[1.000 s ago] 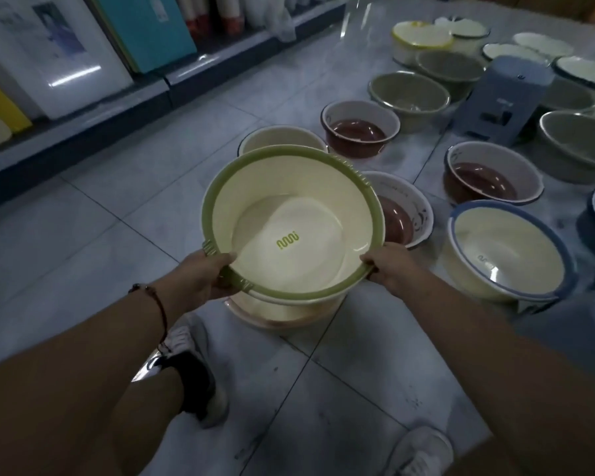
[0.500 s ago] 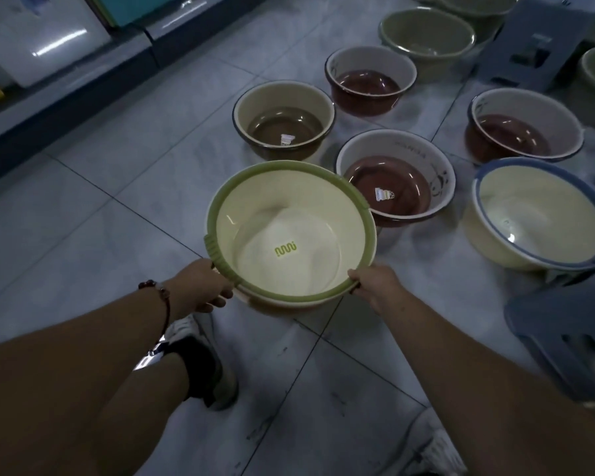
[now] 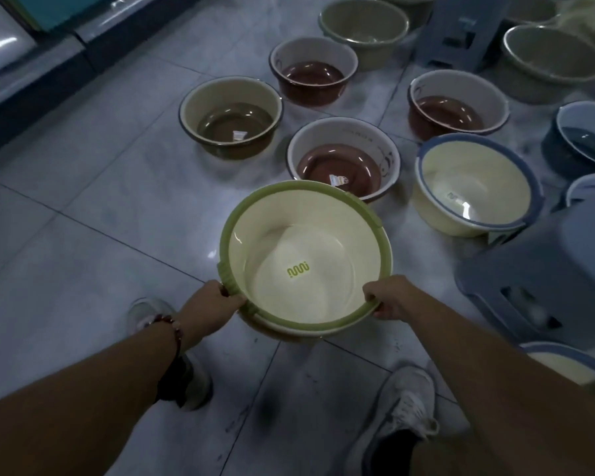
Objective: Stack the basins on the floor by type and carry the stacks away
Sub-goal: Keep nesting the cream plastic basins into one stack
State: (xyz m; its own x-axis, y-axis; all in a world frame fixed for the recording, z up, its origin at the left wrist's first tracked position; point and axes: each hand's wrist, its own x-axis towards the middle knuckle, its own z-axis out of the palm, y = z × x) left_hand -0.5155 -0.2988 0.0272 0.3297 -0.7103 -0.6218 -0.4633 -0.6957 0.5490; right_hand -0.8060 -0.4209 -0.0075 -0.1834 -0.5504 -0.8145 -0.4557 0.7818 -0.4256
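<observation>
A cream basin with a green rim (image 3: 303,255) sits nested in another basin whose edge shows beneath it, low over the floor tiles. My left hand (image 3: 213,304) grips its near-left rim and my right hand (image 3: 389,297) grips its near-right rim. Beyond it on the floor stand a white basin with a brown bottom (image 3: 344,159), an olive-brown basin (image 3: 231,118), two more brown-bottomed white basins (image 3: 311,70) (image 3: 457,104), and a cream basin with a blue rim (image 3: 474,187).
Grey-green basins (image 3: 364,25) (image 3: 553,60) and a blue stool (image 3: 461,29) stand at the back. A blue plastic stool (image 3: 543,276) is close on my right, with blue basins (image 3: 588,139) behind it. A dark shelf base (image 3: 31,73) runs along the left. My shoes (image 3: 402,413) are below.
The green-rimmed basin has come down from in front of me onto the basin beneath it. The view has tilted down and the far basins have slid out of the top.
</observation>
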